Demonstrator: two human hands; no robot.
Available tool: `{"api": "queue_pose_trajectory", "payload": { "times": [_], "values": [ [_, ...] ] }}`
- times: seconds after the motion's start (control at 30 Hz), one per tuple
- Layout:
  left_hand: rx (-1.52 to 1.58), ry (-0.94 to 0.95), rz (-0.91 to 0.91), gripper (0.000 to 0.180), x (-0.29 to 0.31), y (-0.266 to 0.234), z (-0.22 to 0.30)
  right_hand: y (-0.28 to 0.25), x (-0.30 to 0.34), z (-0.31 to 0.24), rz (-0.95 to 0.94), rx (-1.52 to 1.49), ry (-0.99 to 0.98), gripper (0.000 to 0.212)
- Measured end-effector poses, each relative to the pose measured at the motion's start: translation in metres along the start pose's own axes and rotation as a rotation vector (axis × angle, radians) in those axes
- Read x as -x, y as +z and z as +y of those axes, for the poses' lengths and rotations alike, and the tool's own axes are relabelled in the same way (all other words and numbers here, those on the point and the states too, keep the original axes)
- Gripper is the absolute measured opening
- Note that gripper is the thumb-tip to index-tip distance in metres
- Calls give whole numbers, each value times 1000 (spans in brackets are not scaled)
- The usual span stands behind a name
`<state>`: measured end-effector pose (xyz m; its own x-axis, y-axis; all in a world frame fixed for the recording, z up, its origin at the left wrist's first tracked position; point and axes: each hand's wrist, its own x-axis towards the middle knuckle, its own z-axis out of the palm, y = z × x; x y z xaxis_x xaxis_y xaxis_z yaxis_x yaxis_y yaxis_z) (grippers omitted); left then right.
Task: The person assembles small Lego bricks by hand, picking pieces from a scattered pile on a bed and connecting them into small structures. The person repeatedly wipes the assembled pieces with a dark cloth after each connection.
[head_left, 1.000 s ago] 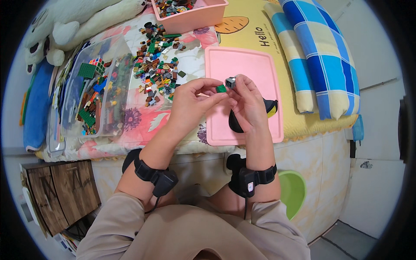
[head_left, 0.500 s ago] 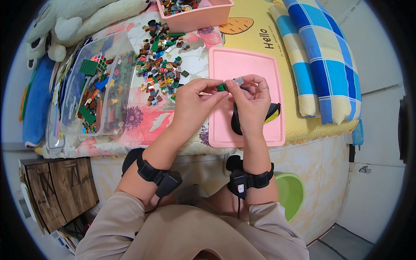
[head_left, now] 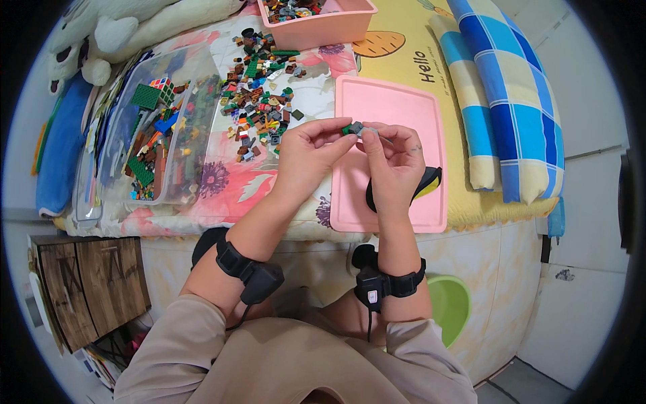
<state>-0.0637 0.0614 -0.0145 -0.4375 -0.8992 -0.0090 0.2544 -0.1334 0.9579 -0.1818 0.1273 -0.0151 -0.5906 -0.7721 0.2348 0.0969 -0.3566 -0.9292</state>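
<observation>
Green plastic shows at one end of the small toy-brick cluster (head_left: 356,128) that we see held up between the two hands, and grey shows at the other. Its green part (head_left: 347,130) is small and deep in colour; next to it we make out a darker grey block, then a paler grey bit by the right thumb. All the visible parts look squarish and short, though the fingertips cover their outer edges, so we cannot tell whether green and grey are locked together or merely touching.

As we look down on it, the cluster's long axis runs roughly crosswise, from one hand to the other, dipping slightly toward the right. The green end points left and the grey end points right; which way any studs face is too small for us to tell.

We find the left hand (head_left: 306,151) pinching the green end between thumb and forefinger, its other fingers curled in. The right hand (head_left: 396,158) has its thumb against the grey end, with the fingers bent behind. Both hold the cluster above the upper left part of a pink lid (head_left: 383,101), where we also see a black-and-yellow item (head_left: 428,183) partly behind the right hand. Left of the lid, we see loose bricks (head_left: 259,104) heaped on a flowered cover (head_left: 242,188).
</observation>
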Motion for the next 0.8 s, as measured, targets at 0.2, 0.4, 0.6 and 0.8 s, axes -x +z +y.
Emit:
{"api": "queue_pose_trajectory", "payload": {
  "times": [0.2,0.4,0.6,0.8],
  "values": [
    [-159,164,-6,30,-3,-3,8,-9,-8,-1,-141,-307,134,26],
    [-180,165,-14,30,-3,-6,17,-13,-6,-7,-229,-272,154,51],
    [-154,179,14,29,0,-2,19,-15,-3,-6,-272,-289,201,49],
    [-95,161,-26,27,1,-2,21,-11,2,-2,-212,-361,208,48]
  ]
}}
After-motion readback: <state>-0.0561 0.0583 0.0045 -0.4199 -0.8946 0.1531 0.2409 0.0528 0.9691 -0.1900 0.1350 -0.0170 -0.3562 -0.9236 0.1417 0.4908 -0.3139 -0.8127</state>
